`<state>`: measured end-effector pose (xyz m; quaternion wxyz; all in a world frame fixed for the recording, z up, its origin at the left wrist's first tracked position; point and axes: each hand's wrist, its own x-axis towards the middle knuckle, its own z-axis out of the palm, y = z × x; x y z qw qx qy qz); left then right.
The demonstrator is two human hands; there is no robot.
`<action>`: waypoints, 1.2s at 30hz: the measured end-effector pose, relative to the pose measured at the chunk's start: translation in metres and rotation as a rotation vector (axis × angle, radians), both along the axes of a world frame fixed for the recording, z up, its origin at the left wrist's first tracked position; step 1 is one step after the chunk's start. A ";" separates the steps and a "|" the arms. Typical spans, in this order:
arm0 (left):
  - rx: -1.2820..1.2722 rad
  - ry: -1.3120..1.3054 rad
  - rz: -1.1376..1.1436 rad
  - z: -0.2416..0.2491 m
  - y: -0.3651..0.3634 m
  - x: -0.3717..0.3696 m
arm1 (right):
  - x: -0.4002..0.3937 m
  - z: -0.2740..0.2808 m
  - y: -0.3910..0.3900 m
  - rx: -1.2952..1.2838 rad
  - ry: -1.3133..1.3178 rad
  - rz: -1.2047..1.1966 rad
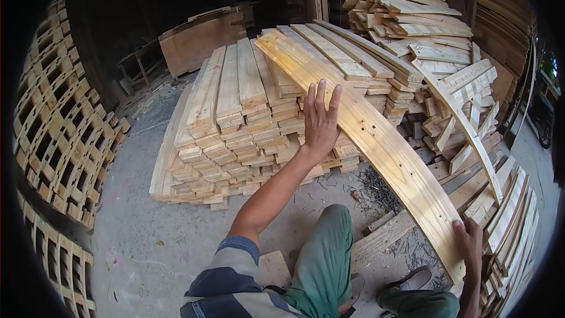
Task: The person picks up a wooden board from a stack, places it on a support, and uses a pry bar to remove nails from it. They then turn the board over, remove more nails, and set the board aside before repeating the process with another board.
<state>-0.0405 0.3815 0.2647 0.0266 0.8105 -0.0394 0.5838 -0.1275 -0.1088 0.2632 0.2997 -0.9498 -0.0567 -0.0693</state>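
Note:
A long wooden plank [385, 135] with several dark nail holes slants across the view, from the stacked boards down to the lower right. My left hand [321, 122] lies against its near edge around mid-length, three fingers stretched out and apart over the top face; its thumb is hidden. At the lower end, my right hand [469, 240] is closed around the plank's right edge, with part of its grip out of sight. Beyond the plank's upper end, a neat stack of boards [203, 106] stands on the floor.
Wooden pallets [53, 123] stand at the left. A tall heap of loose boards [424, 17] rises at the back right, and more slats [511, 224] lie at the lower right. Scattered nails [379, 191] litter the concrete floor [135, 247]. A wooden box [203, 41] sits behind.

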 end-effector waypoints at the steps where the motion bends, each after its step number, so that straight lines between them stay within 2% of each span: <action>1: 0.241 0.188 0.333 -0.006 -0.001 -0.007 | 0.004 0.004 0.006 -0.031 -0.051 -0.006; 2: 0.236 0.200 0.337 -0.011 -0.003 -0.015 | 0.006 0.003 0.010 -0.063 -0.098 -0.007; 4: -0.229 0.173 0.007 -0.012 -0.008 -0.026 | 0.014 -0.010 0.005 -0.066 -0.105 0.006; 6: -0.303 0.186 -0.007 -0.021 -0.019 -0.046 | 0.013 -0.019 0.005 -0.065 -0.106 0.019; 7: -0.478 0.189 -0.133 -0.033 -0.030 -0.057 | 0.009 -0.020 0.008 -0.035 -0.085 0.019; 8: -0.649 0.188 -0.263 -0.044 -0.045 -0.069 | 0.006 -0.022 0.010 -0.002 -0.067 0.015; 10: -1.173 0.396 -0.656 -0.073 -0.091 -0.098 | 0.002 -0.022 0.013 0.000 -0.049 -0.002; 12: -1.485 0.570 -1.056 -0.094 -0.141 -0.119 | -0.004 -0.013 0.018 -0.057 -0.056 0.056; 14: -1.512 0.528 -1.340 -0.099 -0.183 -0.130 | -0.012 -0.008 0.023 -0.034 -0.009 0.082; 15: -1.526 0.523 -1.342 -0.092 -0.199 -0.130 | -0.016 -0.005 0.024 -0.011 0.033 0.109; 17: -1.584 0.267 -1.351 -0.076 -0.222 -0.130 | -0.023 -0.002 0.024 -0.021 0.020 0.111; 19: -1.579 0.264 -1.289 -0.062 -0.223 -0.131 | -0.030 0.008 0.025 -0.063 -0.022 0.103; 24: -1.536 0.104 -1.189 -0.014 -0.196 -0.129 | -0.061 0.090 0.055 -0.079 -0.027 0.070; 26: -1.563 0.112 -1.134 0.010 -0.159 -0.124 | -0.069 0.126 0.083 -0.087 0.156 0.306; 27: -1.574 0.156 -1.098 0.025 -0.132 -0.123 | -0.067 0.129 0.092 -0.078 0.159 0.314; 29: -1.576 0.196 -1.046 0.045 -0.062 -0.102 | -0.061 0.131 0.105 0.294 0.058 0.600; 30: -1.562 0.199 -1.028 0.048 -0.021 -0.086 | -0.056 0.137 0.108 0.299 0.059 0.611; 32: -1.690 0.194 -0.834 0.075 0.030 -0.083 | -0.051 0.148 0.112 0.205 0.151 0.826; 33: -1.682 0.181 -0.826 0.071 0.056 -0.093 | -0.045 0.142 0.109 0.146 0.150 0.876; 34: -1.723 0.303 -0.968 0.063 0.089 -0.100 | -0.039 0.134 0.108 0.147 0.137 0.891; 35: -1.752 0.429 -1.113 0.057 0.118 -0.103 | -0.032 0.126 0.107 0.004 0.231 0.913; 36: -1.792 0.424 -1.040 0.036 0.141 -0.110 | -0.025 0.114 0.104 -0.139 0.327 0.926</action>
